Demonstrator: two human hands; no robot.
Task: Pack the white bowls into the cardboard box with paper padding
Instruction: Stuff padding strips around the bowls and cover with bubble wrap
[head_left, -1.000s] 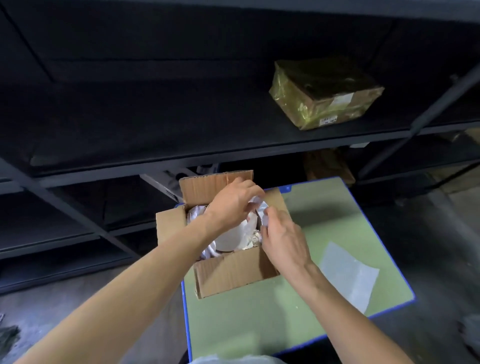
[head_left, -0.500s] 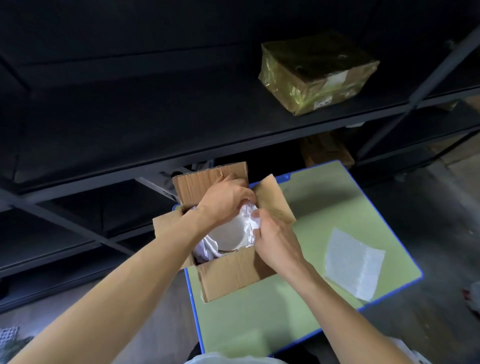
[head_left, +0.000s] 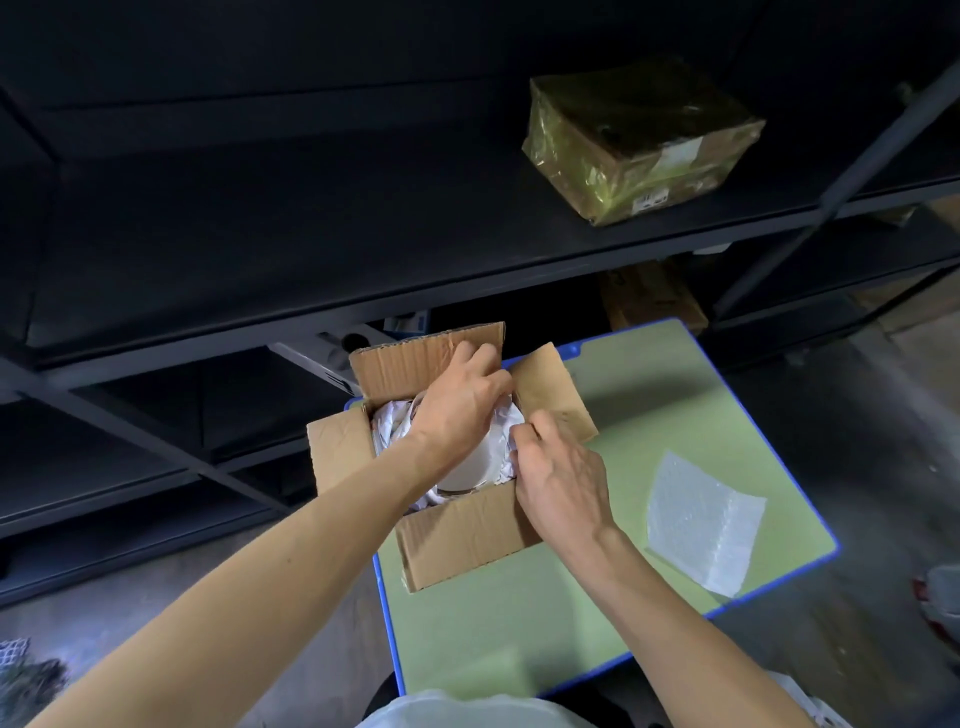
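The cardboard box (head_left: 457, 540) stands open on the far left corner of the desk (head_left: 519, 597), with a white bowl (head_left: 475, 467) bedded in paper padding (head_left: 387, 426) inside. The left hand (head_left: 457, 410) curls over the bowl's far side, its grip hidden. The right hand (head_left: 563, 483), just right of the bowl, pinches padding at the right wall.

At frame centre, the open brown corrugated-cardboard box (head_left: 457, 540) looks matt and rough. Inside it, crumpled white paper (head_left: 387, 423) surrounds a smooth white bowl (head_left: 478, 462). The pale green tabletop (head_left: 649, 415) is matt. At upper right, a cardboard parcel (head_left: 639, 140) wears glossy yellowish film.
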